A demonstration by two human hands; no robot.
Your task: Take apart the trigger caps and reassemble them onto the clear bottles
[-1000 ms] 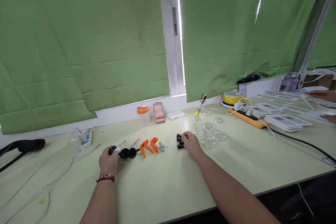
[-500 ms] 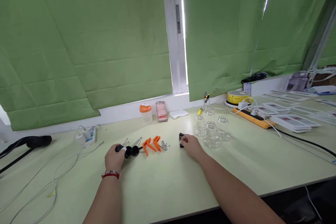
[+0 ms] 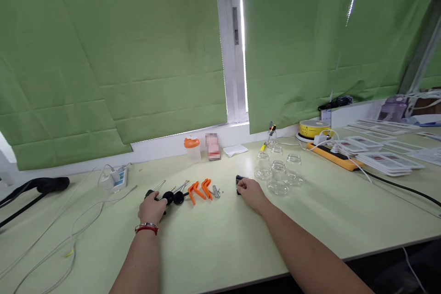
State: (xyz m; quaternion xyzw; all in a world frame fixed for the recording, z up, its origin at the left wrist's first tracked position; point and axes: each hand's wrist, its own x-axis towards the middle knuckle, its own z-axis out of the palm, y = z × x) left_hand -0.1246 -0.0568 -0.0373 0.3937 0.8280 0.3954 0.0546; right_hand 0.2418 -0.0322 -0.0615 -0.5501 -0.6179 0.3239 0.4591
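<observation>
My left hand (image 3: 151, 209) is closed over a black-handled tool (image 3: 149, 193) with a thin metal shaft, low on the table. Beside its fingers lie black round-ended pieces (image 3: 178, 197) and several thin metal rods (image 3: 181, 186). My right hand (image 3: 252, 194) pinches a small black piece with comb-like teeth (image 3: 239, 179); the fingers cover part of it. Between the hands are orange angled brackets (image 3: 196, 190) and a small group of silver screws (image 3: 216, 191). Several clear glass jars (image 3: 278, 179) stand just right of my right hand.
A cup with an orange lid (image 3: 192, 149) and folded white paper (image 3: 235, 149) sit by the window wall. An orange power strip (image 3: 334, 156) and stacked cards (image 3: 389, 163) lie at right. White cables (image 3: 72, 239) and a white socket block (image 3: 119, 179) occupy the left.
My left hand has shifted slightly, its fingers lower and flatter over the black-handled tool, whose shaft now shows beyond them. My right hand stays at the toothed black piece.
</observation>
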